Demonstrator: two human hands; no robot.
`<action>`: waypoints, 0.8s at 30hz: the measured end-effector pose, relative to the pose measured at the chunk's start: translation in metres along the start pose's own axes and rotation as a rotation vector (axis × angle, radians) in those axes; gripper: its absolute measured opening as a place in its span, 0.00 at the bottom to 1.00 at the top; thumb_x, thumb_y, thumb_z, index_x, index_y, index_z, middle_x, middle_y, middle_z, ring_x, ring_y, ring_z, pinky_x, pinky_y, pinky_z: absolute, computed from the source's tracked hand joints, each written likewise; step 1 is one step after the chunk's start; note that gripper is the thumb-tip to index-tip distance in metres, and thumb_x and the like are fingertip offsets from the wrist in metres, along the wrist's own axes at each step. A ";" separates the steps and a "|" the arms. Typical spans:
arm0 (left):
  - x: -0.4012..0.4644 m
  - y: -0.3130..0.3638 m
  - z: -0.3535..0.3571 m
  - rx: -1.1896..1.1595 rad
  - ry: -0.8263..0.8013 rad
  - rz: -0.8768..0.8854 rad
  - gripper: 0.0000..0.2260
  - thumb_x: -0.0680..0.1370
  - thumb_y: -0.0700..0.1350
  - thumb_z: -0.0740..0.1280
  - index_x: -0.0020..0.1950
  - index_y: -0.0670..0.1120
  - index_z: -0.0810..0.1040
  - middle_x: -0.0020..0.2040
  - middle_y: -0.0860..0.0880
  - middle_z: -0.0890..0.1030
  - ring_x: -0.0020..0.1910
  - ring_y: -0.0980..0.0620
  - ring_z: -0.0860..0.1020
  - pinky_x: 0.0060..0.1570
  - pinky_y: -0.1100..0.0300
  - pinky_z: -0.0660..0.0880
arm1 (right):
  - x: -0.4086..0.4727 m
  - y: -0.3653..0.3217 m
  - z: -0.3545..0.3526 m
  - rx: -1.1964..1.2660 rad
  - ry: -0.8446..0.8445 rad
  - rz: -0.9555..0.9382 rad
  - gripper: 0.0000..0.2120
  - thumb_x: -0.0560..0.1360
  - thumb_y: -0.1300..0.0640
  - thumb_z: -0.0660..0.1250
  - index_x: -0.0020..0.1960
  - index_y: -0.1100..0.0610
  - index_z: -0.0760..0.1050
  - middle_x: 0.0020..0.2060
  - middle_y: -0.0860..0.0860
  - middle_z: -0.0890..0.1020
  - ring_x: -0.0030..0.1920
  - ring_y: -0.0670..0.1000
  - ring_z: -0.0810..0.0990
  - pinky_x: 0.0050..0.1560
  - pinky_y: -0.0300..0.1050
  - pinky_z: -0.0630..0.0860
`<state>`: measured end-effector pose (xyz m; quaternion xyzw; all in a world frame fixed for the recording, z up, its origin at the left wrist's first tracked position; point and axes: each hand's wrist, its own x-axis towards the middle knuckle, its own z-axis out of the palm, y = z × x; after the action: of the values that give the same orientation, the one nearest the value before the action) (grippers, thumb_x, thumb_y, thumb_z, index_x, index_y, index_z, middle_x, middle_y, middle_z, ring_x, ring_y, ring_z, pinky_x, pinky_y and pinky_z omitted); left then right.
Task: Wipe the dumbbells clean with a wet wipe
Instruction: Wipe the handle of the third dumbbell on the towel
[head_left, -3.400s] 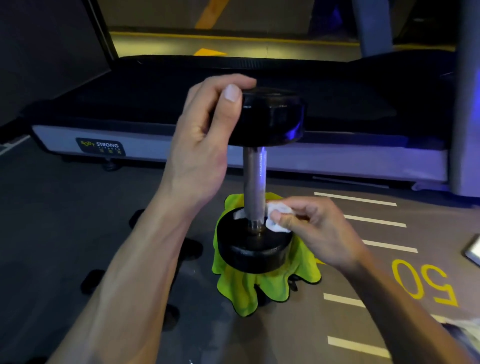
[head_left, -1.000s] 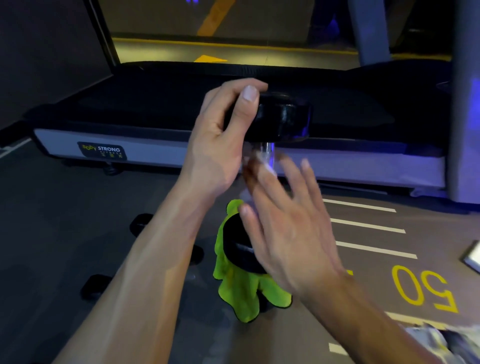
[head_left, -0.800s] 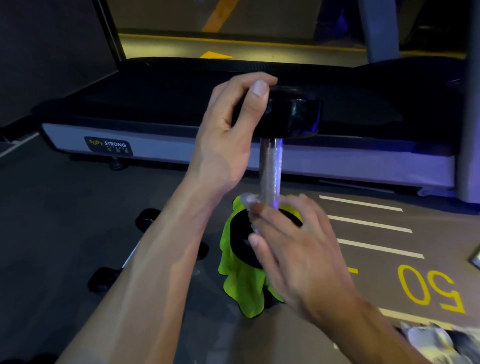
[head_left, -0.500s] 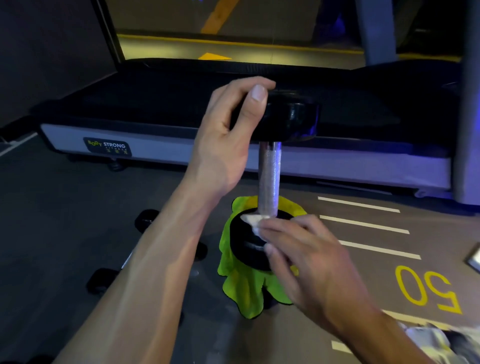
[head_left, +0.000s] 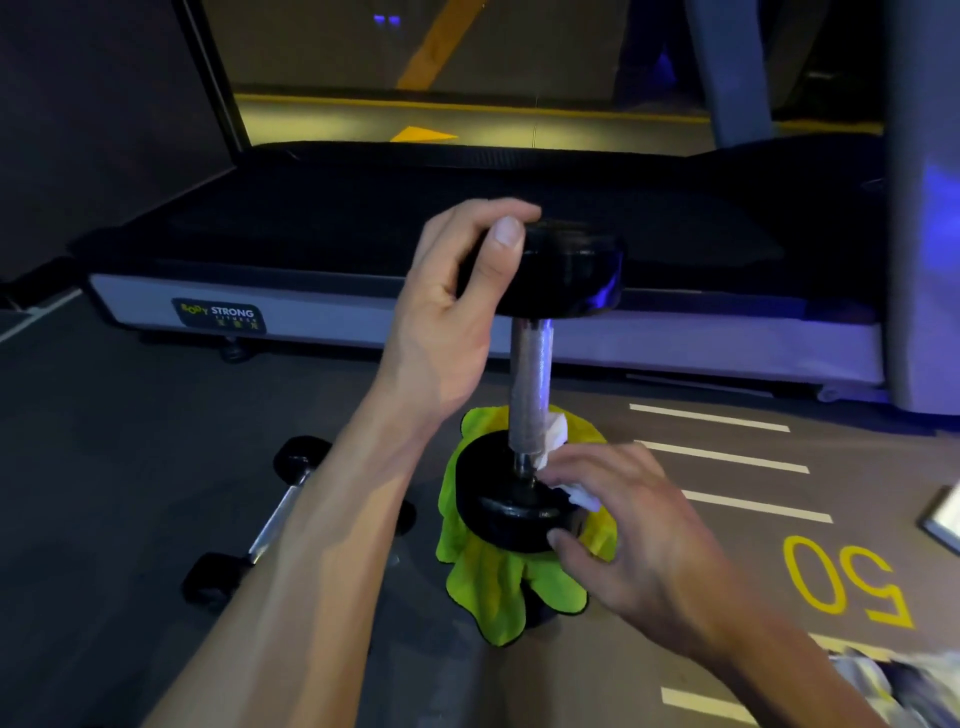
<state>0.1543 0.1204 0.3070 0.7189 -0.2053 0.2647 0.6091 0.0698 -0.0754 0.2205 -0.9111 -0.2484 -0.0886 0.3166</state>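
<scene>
Dark gym floor (head_left: 130, 467), treadmill (head_left: 675, 343) at twelve o'clock. Standing upright on green cloth (head_left: 498, 587): dumbbell (head_left: 530, 384). Left hand (head_left: 452, 317) gripping top weight; right hand (head_left: 639, 530) pinching wet wipe (head_left: 556, 431), rubbing low on handle. Next, judging: sliding wipe up, keeping dumbbell steady.

Dumbbell (head_left: 530, 384): black heads, silver knurled handle; wet wipe (head_left: 558, 434) white; cloth (head_left: 498, 577) under it neon yellow-green; floor (head_left: 156, 467) dark grey, white stripes (head_left: 727, 454), yellow "50" (head_left: 847, 582); treadmill (head_left: 363, 291) black belt, grey side rail, yellow-and-white logo
</scene>
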 end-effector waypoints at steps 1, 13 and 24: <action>0.001 0.000 0.000 -0.004 -0.006 -0.005 0.09 0.86 0.47 0.61 0.59 0.58 0.80 0.62 0.47 0.79 0.64 0.52 0.77 0.64 0.64 0.69 | 0.000 0.002 -0.001 -0.003 -0.001 -0.017 0.16 0.71 0.46 0.70 0.58 0.45 0.80 0.58 0.36 0.80 0.59 0.41 0.74 0.63 0.29 0.66; 0.013 0.015 -0.011 0.084 -0.140 -0.126 0.09 0.85 0.53 0.62 0.61 0.59 0.80 0.67 0.51 0.76 0.69 0.64 0.72 0.69 0.72 0.63 | 0.031 -0.034 -0.089 0.255 0.002 0.147 0.06 0.80 0.53 0.71 0.49 0.44 0.86 0.60 0.40 0.82 0.60 0.37 0.79 0.61 0.40 0.75; 0.009 0.039 -0.015 0.097 -0.184 -0.294 0.09 0.85 0.50 0.63 0.61 0.60 0.80 0.72 0.53 0.71 0.73 0.65 0.67 0.68 0.76 0.60 | 0.055 -0.043 -0.115 0.221 0.145 0.575 0.12 0.82 0.60 0.62 0.42 0.48 0.75 0.39 0.51 0.83 0.37 0.52 0.79 0.39 0.46 0.72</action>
<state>0.1352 0.1285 0.3439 0.7909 -0.1398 0.1152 0.5845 0.0949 -0.0954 0.3513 -0.8954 0.0345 -0.0328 0.4427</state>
